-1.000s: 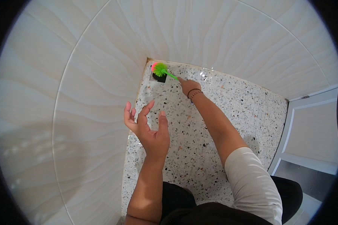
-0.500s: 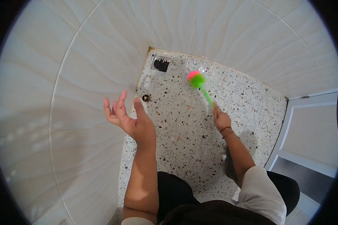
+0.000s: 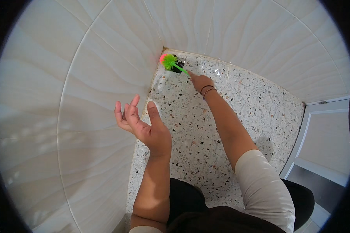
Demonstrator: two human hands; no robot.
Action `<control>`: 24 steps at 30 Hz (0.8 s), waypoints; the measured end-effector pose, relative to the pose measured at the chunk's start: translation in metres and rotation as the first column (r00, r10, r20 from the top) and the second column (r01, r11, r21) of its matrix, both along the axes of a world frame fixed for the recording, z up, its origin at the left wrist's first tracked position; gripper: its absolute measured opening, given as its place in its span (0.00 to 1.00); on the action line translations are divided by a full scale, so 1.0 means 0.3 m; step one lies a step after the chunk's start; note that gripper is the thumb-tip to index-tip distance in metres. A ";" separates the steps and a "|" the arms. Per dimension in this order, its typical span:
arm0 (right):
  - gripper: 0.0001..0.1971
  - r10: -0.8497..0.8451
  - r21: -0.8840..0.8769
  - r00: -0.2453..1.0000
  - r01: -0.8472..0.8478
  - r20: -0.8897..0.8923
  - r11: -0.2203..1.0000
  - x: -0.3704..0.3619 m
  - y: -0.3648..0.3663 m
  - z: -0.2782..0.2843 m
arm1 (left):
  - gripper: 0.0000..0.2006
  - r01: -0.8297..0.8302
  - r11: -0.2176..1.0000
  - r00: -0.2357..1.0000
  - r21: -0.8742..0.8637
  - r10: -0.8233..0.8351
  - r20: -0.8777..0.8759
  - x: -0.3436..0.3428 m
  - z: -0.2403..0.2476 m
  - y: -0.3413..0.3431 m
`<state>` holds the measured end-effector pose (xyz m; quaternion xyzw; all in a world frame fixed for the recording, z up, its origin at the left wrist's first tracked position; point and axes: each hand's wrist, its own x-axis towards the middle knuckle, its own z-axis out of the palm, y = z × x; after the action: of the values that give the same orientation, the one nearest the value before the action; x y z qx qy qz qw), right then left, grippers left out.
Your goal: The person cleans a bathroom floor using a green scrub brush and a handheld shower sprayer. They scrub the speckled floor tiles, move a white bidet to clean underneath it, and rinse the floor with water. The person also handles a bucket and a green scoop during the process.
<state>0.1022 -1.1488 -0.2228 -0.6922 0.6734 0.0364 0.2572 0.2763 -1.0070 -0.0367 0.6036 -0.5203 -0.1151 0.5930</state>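
My right hand is closed round the green handle of a toilet brush and reaches toward the far left corner. The brush has a round head of bright green bristles with a pink tip. Its head lies over the left part of a square dark floor drain, close to the foot of the left wall. My left hand hangs in the air near that wall, palm up, fingers apart and curled a little, with nothing in it.
Speckled terrazzo floor spreads below my hands, with wet shine near the back wall. Cream wavy-patterned tile walls rise at the left and back. At the right stands a pale framed door.
My right hand has swung the toilet brush leftward and farther away, from the mid-floor by the back wall to the corner drain. My left hand keeps its open pose.
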 end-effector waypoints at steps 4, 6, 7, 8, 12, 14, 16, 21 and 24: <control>0.25 0.197 -0.015 0.979 -0.196 0.051 0.980 0.150 0.263 -0.156 | 0.14 -0.006 1.000 1.000 0.015 0.007 -0.005 0.022 -0.004 -0.009; 0.24 0.404 0.130 0.910 -0.413 0.087 0.901 0.173 0.416 -0.065 | 0.13 -0.007 1.000 1.000 0.028 0.008 -0.030 0.028 -0.005 -0.012; 0.24 0.478 0.190 0.872 -0.490 0.108 0.851 0.156 0.454 -0.039 | 0.13 -0.003 0.999 1.000 0.034 0.004 -0.021 0.020 -0.006 -0.014; 0.24 0.423 0.168 0.902 -0.431 0.084 0.887 0.127 0.448 -0.050 | 0.13 0.003 0.999 1.000 0.043 -0.003 -0.010 0.009 -0.012 -0.014; 0.22 0.160 -0.002 0.987 -0.160 0.015 0.987 0.075 0.270 -0.135 | 0.14 0.038 0.999 0.997 0.022 -0.039 0.066 0.007 -0.022 -0.010; 0.21 0.020 -0.074 0.999 -0.018 0.031 0.997 0.071 0.148 -0.089 | 0.15 0.051 0.999 0.998 0.006 -0.051 0.037 0.001 -0.030 -0.017; 0.21 -0.035 -0.082 0.998 0.039 0.043 0.996 0.037 0.044 -0.064 | 0.15 0.052 0.999 0.997 0.013 -0.053 0.062 -0.020 -0.028 -0.020; 0.22 0.042 0.002 0.998 -0.042 0.054 0.999 0.089 0.116 -0.092 | 0.14 0.067 0.995 0.995 0.074 -0.073 0.073 -0.008 -0.035 -0.019; 0.24 0.158 0.063 0.987 -0.161 0.040 0.985 0.114 0.235 -0.118 | 0.14 0.063 0.995 0.994 0.072 -0.069 0.079 -0.006 -0.046 -0.024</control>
<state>0.1365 -1.0784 -0.2584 -0.7355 0.6097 0.0669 0.2878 0.2746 -1.0142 -0.0504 0.6106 -0.5595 -0.1279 0.5457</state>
